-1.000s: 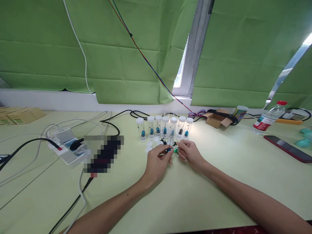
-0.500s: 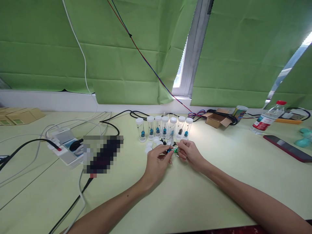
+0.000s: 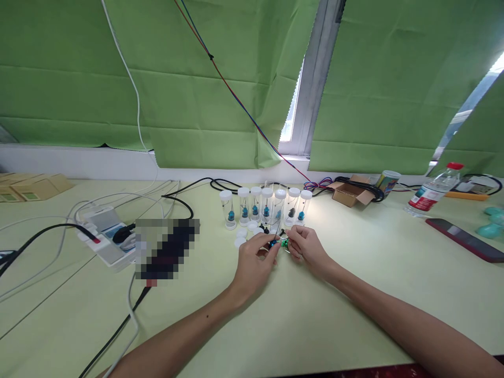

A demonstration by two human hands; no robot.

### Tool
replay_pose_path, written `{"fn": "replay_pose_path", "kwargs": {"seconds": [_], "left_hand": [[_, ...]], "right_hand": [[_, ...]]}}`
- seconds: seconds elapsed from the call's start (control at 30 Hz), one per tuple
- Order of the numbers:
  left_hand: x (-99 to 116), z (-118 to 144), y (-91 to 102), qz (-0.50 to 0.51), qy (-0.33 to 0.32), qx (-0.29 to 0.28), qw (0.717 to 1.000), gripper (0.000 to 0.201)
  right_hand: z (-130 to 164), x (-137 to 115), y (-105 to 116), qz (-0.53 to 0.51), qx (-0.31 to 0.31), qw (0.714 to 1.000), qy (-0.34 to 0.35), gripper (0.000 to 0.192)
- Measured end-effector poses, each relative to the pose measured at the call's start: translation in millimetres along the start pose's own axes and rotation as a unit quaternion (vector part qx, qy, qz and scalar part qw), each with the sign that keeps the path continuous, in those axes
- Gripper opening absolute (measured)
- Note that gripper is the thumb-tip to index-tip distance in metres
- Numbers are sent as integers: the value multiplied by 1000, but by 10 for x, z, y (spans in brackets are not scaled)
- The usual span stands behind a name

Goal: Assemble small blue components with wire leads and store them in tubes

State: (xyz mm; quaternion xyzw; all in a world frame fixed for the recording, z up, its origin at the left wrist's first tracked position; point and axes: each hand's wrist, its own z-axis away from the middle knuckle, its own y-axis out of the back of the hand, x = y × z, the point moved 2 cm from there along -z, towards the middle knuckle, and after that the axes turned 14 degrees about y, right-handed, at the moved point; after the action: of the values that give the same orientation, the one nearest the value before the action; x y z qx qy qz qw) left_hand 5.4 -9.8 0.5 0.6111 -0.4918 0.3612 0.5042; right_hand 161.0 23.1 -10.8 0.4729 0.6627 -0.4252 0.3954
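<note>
Over the middle of the table, my left hand [image 3: 252, 269] pinches a small dark-blue piece [image 3: 273, 243] with a thin dark stem rising from it. My right hand [image 3: 307, 249] is close beside it, fingers closed at a small shiny green piece [image 3: 284, 243]. The fingers hide much of both pieces, and their exact kind is unclear. Just behind the hands stands a row of several clear tubes [image 3: 244, 207] with white caps, most with a small blue item inside. Loose white caps [image 3: 240, 241] and small black pieces [image 3: 264, 229] lie in front of the tubes.
To the left are a white power strip [image 3: 106, 252], cables and a pixelated dark object [image 3: 169, 249]. An open cardboard box [image 3: 348, 195], a water bottle [image 3: 429, 194] and a phone [image 3: 464, 240] are on the right. Green blinds [image 3: 212, 105] hang behind.
Almost nothing differs. Both hands stay in the same place with the small pieces between their fingers; the view shifts very slightly.
</note>
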Motion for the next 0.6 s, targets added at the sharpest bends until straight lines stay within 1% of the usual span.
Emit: {"fn": "replay_pose_path", "kwargs": {"seconds": [0.07,0.33,0.43,0.53,0.6], "left_hand": [[-2,-5,-2,-2,12,4,1000,19],[10,-15,0,42,82,2,996,23],[16,-31,12,56,99,2,993,24],[18,-49,23,69,111,5,991,25],[16,-53,28,69,116,8,991,26]], "right_hand": [[7,8,5,15,9,1000,9,43],[2,-6,20,38,30,998,42,41],[-1,-25,46,49,52,996,55,41],[8,-50,61,93,65,991,77,39],[22,-64,51,138,56,985,93,38]]}}
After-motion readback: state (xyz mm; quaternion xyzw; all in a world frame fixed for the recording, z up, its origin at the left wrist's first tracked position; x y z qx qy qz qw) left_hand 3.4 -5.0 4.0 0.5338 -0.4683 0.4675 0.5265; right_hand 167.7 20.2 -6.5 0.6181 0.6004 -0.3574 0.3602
